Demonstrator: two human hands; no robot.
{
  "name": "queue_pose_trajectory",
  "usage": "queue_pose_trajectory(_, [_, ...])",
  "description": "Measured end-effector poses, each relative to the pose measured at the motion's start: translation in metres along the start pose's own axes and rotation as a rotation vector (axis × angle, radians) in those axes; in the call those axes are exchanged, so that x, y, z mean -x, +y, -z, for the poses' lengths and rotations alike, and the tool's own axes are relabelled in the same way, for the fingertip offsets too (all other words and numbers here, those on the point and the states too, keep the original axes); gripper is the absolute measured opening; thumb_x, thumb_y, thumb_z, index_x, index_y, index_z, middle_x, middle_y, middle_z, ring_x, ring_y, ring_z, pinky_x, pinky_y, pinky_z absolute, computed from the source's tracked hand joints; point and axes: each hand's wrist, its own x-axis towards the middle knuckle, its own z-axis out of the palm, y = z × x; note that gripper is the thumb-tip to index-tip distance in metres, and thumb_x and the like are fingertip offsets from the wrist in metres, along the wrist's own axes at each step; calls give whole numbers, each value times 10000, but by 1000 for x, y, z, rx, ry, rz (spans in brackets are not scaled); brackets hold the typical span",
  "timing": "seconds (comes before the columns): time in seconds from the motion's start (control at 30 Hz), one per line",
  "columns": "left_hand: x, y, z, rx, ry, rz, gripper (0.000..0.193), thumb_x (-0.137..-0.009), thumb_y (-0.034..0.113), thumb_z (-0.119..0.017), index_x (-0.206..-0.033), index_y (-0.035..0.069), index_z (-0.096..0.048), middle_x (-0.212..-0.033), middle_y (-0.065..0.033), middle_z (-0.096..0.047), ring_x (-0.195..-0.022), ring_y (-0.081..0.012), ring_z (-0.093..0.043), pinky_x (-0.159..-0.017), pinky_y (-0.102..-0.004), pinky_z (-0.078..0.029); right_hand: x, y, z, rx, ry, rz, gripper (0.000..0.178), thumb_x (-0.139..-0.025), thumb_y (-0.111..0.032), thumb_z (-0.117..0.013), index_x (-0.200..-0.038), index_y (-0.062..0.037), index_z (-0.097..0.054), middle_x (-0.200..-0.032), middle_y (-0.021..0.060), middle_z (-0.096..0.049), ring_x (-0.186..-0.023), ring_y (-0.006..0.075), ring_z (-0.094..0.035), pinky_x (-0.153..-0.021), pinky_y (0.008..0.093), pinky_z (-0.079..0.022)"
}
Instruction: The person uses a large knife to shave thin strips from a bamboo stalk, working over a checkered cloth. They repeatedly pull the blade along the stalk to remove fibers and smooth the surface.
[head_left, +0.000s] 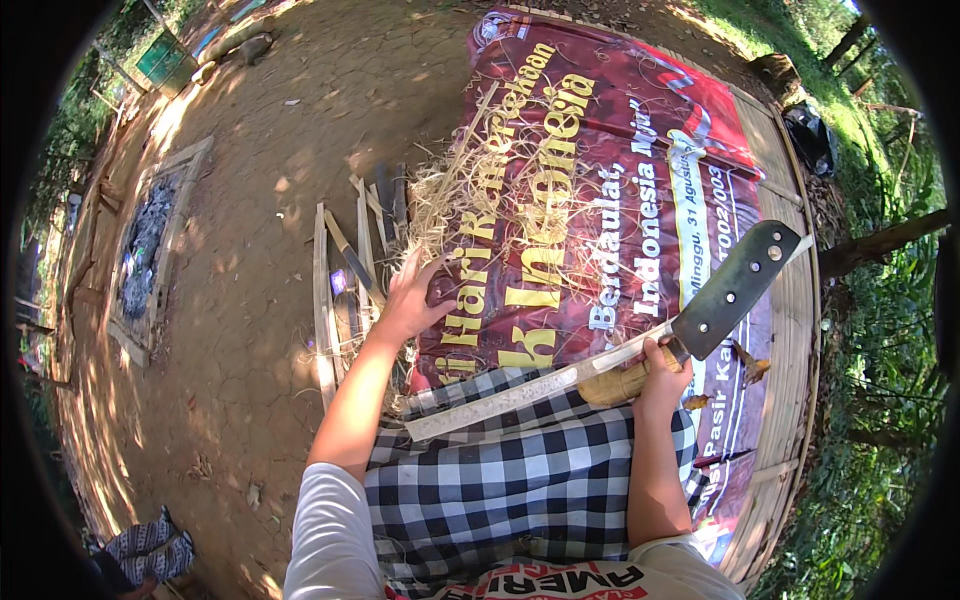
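Observation:
My left hand [408, 303] reaches forward with its fingers spread, at the edge of the pale shavings [435, 205] and beside several split wooden strips [322, 300]. In my right hand [662, 382], closed over my lap, is a yellow-brown wooden handle [612, 386] with a dark collar. Against the same hand lies a long machete; its pale, slightly curved blade [500, 402] points left across my lap. A broad black riveted part [735, 290] extends up to the right. How the wooden handle and the machete join, if they do, I cannot tell.
A dark red printed banner [560, 330] covers a bamboo platform [785, 330], with loose shavings strewn over it. A black-and-white checked cloth [500, 480] covers my lap. Left, on bare soil, is a framed ash pit [145, 245]. A patterned cloth [150, 550] shows at lower left.

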Motion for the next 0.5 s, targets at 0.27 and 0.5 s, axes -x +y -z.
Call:
queue_pose_trajectory(0.27, [-56, -20, -55, -28, -79, 176, 827, -810, 492, -686, -1488, 181, -329, -1556, -165, -246, -1440, -345, -228, -1153, -586, -142, -7, 6, 1, -15, -49, -21, 228, -798, 81, -661, -942, -25, -520, -804, 67, -583, -622, 163, -571, -584, 294, -482])
queue_pose_trajectory(0.5, [-20, -111, -16, -279, -495, 1257, 987, -837, 582, -610, -1550, 149, -85, -1558, -135, -283, -1450, -382, -195, -1134, -594, -222, -10, 10, 6, 28, -28, -43, 223, -796, 63, -676, -938, -21, -526, -822, 70, -590, -655, 161, -579, -625, 293, -482])
